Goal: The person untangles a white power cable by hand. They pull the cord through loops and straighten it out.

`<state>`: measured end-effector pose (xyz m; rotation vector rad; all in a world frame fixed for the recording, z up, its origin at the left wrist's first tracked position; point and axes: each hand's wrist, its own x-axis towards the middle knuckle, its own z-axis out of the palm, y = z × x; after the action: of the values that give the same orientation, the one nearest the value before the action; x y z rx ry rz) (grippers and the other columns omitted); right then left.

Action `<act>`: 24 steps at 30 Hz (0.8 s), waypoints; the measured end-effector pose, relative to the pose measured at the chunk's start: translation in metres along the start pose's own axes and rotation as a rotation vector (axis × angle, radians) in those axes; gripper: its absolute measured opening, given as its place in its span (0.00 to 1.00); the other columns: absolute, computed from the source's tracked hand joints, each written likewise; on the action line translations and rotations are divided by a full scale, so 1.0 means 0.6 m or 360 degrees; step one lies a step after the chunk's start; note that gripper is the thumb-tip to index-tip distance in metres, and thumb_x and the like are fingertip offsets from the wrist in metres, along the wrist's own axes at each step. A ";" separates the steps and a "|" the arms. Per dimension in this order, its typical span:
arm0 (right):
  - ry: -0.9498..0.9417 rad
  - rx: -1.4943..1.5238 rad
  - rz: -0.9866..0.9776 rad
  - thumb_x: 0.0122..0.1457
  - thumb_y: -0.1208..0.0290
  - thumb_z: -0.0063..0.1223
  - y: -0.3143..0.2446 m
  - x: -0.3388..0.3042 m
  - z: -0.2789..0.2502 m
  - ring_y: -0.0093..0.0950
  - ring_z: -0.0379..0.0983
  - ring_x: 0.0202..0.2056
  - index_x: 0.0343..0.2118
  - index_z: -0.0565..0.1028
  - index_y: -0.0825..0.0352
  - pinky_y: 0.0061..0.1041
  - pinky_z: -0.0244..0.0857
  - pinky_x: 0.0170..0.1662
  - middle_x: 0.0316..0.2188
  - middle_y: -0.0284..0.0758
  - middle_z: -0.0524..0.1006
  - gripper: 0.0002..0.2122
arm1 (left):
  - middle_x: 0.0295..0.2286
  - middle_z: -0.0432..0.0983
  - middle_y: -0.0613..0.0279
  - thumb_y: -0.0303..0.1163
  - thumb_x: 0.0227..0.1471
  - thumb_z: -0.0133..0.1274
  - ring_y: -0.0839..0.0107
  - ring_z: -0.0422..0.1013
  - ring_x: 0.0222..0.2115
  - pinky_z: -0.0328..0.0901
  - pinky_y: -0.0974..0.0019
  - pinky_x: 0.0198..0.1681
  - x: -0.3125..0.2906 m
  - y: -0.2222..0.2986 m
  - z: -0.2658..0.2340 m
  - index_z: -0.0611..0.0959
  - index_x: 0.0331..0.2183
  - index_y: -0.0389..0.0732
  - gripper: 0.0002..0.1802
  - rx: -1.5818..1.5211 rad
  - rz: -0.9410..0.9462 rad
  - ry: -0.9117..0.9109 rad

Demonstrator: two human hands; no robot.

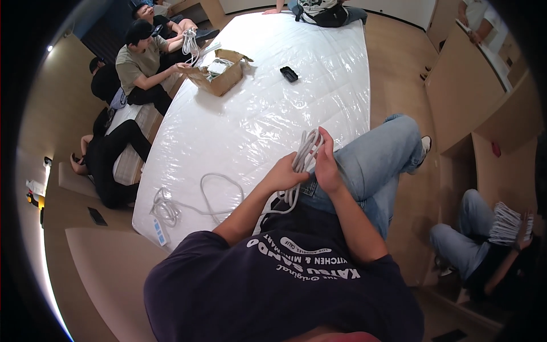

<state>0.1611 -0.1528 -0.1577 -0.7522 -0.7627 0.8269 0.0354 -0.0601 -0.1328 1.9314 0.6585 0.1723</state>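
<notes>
A light grey cable [307, 147] is gathered into long loops in front of my body. My left hand [286, 173] is closed around the lower part of the loops. My right hand [326, 165] has its fingers stretched upward, lying against the right side of the bundle. Below my left hand, more loops hang down beside my lap. A slack length of the cable [203, 181] runs left over the plastic-wrapped mattress [250, 125] to a loose coil [166, 212]. Beside that coil lies a white and blue power strip [158, 231].
An opened cardboard box [219, 85] with white items stands farther up the mattress, near a small black tray [289, 74]. On the left sits a person [137, 62] holding a cable bundle [191, 44]. Another person's lap at lower right bears a white cable bundle [506, 223].
</notes>
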 end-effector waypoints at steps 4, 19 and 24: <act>0.0116 -0.0294 0.0040 0.60 0.69 0.50 0.002 0.005 0.005 0.33 0.50 0.60 0.62 0.43 0.68 0.36 0.51 0.59 0.59 0.43 0.53 0.33 | 0.22 0.78 0.58 0.30 0.46 0.58 0.70 0.76 0.23 0.69 0.68 0.28 -0.005 -0.005 -0.015 0.78 0.29 0.31 0.11 -0.0156 0.0006 0.0419; -0.1361 -0.0325 0.0724 0.61 0.66 0.50 -0.002 -0.013 0.031 0.22 0.67 0.48 0.46 0.70 0.68 0.24 0.59 0.53 0.42 0.34 0.75 0.14 | 0.27 0.74 0.57 0.24 0.53 0.51 0.74 0.70 0.27 0.68 0.70 0.32 -0.028 0.056 -0.073 0.64 0.34 0.36 0.11 -0.1165 0.0746 0.1536; -0.1507 -0.0419 0.0675 0.63 0.68 0.48 -0.010 -0.020 0.040 0.21 0.69 0.45 0.41 0.73 0.67 0.24 0.61 0.51 0.40 0.31 0.76 0.09 | 0.31 0.75 0.53 0.22 0.55 0.49 0.72 0.71 0.27 0.69 0.71 0.32 -0.037 0.062 -0.095 0.66 0.33 0.43 0.08 -0.1868 0.0698 0.1223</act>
<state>0.1383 -0.1591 -0.1437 -0.7519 -1.6083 1.5231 0.0075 -0.0375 -0.0708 0.7752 0.4142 1.3041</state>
